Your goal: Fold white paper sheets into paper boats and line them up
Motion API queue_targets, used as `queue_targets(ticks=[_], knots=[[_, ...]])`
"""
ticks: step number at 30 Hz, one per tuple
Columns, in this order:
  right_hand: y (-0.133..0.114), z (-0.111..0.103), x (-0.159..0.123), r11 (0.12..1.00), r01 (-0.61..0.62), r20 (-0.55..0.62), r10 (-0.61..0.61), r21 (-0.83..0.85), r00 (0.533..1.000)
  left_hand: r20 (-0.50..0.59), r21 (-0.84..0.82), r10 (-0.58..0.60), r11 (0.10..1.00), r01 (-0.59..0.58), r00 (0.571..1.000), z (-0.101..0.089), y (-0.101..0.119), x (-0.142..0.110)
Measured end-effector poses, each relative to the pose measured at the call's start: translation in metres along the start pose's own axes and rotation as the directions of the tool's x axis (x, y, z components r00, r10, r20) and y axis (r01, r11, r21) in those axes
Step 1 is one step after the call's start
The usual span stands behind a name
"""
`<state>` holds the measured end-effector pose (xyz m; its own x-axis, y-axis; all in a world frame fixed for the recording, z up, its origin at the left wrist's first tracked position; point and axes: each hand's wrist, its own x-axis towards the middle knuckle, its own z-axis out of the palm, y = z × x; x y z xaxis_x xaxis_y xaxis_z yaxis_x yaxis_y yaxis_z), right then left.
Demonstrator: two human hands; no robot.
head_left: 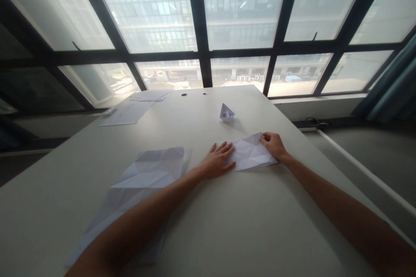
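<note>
A creased, folded sheet of white paper (248,152) lies on the white table (208,238) in front of me. My left hand (217,160) rests flat on its left end, fingers spread. At the upper right corner, my right hand (273,144) pinches the paper's edge between thumb and fingers. Just beyond stands a small folded paper boat (226,113). A larger sheet with many crease lines (143,177) lies to the left, partly covered by my left forearm.
Flat white sheets (126,113) are stacked loosely at the table's far left. Two small dark holes (183,95) sit near the far edge. Tall dark-framed windows (240,8) rise behind the table, and a blue curtain (386,86) hangs at the right.
</note>
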<state>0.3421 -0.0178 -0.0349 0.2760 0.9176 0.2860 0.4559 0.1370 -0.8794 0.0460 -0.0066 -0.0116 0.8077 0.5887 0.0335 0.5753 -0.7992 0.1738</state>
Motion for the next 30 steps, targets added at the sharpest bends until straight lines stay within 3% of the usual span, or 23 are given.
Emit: queue_targets(ticks=[4, 7, 13, 17, 20, 22, 26, 28, 30], knots=[[-0.01, -0.001, 0.0, 0.982, -0.127, -0.024, 0.132, 0.141, 0.991, 0.001, -0.001, -0.002, 1.0, 0.002, 1.0, 0.002, -0.001, 0.001], [-0.019, -0.003, 0.0, 0.892, -0.243, 0.071, 0.233, 0.381, 0.97, -0.002, -0.008, 0.005, 1.0, -0.005, 1.0, 0.003, -0.002, 0.001], [-0.03, 0.006, -0.011, 0.754, -0.253, 0.198, 0.164, 0.607, 0.966, -0.119, -0.024, -0.006, 1.0, 0.003, 0.993, 0.003, -0.001, -0.001], [-0.04, 0.02, -0.024, 0.834, -0.097, 0.216, -0.028, 0.544, 0.976, -0.195, -0.097, -0.016, 0.995, -0.003, 0.981, 0.006, -0.003, 0.001], [-0.047, 0.027, -0.032, 0.916, 0.115, 0.269, -0.23, 0.383, 0.935, -0.276, -0.271, -0.102, 0.962, 0.025, 0.956, 0.01, -0.007, 0.007], [-0.049, 0.03, -0.036, 0.932, 0.247, 0.299, -0.323, 0.266, 0.898, -0.331, -0.464, -0.251, 0.883, 0.074, 0.91, 0.013, -0.012, 0.012], [-0.048, 0.034, -0.042, 0.911, 0.406, 0.402, -0.402, 0.08, 0.823, -0.368, -0.726, -0.542, 0.675, 0.13, 0.756, 0.014, -0.019, 0.019], [-0.045, 0.036, -0.044, 0.88, 0.474, 0.472, -0.413, -0.011, 0.779, -0.433, -0.709, -0.568, 0.695, 0.125, 0.7, 0.014, -0.02, 0.019], [-0.043, 0.037, -0.045, 0.835, 0.543, 0.527, -0.421, -0.093, 0.738, -0.519, -0.603, -0.497, 0.79, 0.115, 0.695, 0.014, -0.018, 0.018]])
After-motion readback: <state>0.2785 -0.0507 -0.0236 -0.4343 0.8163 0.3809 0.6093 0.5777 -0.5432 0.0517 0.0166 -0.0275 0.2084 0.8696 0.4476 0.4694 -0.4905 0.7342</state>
